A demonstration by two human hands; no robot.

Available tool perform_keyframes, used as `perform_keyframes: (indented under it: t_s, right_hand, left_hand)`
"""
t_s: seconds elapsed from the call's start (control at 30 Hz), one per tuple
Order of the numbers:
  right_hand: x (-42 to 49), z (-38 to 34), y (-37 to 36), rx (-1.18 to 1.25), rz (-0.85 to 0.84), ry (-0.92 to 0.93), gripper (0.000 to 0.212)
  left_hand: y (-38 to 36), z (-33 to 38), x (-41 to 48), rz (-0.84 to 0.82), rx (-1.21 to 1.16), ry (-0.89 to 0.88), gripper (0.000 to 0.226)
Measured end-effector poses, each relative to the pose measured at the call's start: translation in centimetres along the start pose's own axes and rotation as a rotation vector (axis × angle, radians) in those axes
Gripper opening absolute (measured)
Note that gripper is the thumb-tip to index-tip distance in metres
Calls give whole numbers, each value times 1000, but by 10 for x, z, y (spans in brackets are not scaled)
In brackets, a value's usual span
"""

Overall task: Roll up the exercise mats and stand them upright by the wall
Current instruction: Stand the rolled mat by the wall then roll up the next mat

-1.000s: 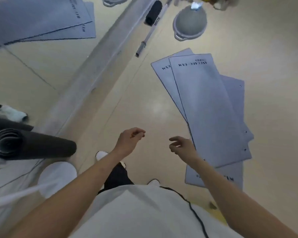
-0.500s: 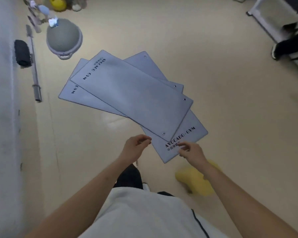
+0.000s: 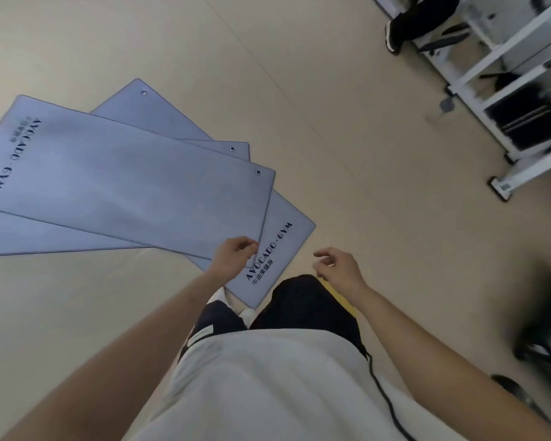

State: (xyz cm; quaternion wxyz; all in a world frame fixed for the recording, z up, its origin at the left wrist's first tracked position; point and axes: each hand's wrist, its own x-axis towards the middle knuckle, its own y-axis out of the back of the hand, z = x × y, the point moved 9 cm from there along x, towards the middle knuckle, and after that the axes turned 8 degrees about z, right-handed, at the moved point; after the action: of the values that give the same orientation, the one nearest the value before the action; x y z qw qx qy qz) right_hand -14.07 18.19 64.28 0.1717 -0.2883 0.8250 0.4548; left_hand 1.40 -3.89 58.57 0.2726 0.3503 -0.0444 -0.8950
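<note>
1. Exercise mats lie flat on the floor, fanned and overlapping, just ahead of the feet.
2. Left grip and right grip hover loosely curled, holding nothing.
3. The mats look light, soft and springy; take the top one by both corners of its short end.

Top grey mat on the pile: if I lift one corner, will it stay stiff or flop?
Probably floppy: the top mat looks thin, so a lifted corner should sag. Likely light too, given that thin edge. It may slide, lying loose and skewed on the lower mat.
</note>
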Motion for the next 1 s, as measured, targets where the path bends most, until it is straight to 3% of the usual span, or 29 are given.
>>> perform_keyframes:
  t_s: [0.23,0.43,0.7,0.87,1.0]
  right_hand:
    - [104,-40,2,-112,-131,51,23]
    - [243,-41,-41,-247,-332,208,32]
    - [460,79,-174,-412,-474,320,50]
    - [577,172,-301,-546,-566,451,70]
    - [652,212,-395,-693,-576,697,77]
  left_hand:
    - [-18,36,87,55,-27,54,13]
    - [-54,9,192,178,-13,145,20]
    - [-173,-151,362,290,142,351,41]
    - [-238,-279,462,366,424,241,53]
    - [-280,-367,526,383,621,169,73]
